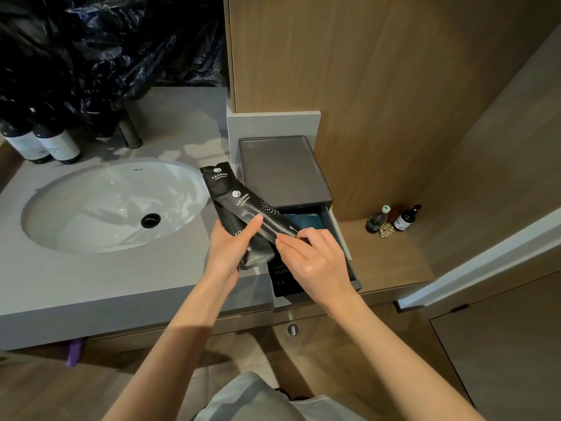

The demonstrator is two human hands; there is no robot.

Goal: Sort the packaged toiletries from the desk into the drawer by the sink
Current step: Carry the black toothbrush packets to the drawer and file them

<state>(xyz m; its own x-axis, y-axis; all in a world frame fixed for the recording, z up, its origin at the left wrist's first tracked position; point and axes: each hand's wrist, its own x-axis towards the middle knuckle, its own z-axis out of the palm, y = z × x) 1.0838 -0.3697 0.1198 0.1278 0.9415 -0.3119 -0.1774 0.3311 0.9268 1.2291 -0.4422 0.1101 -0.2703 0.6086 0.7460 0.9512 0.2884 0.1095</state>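
Grips two black packets in left hand (226, 250), thumb pressed across the front packet (261, 208), rear packet (218, 185) fanned out behind it toward the sink (91, 214). Pinches the front packet's lower end with right hand (315, 259), fingertips closed on it, just above the open drawer (336, 227). Holds both packets in the air between sink and drawer. In the drawer: black toothbrush pack (282, 278) lying flat near the front, teal sachet (303, 221) at the back
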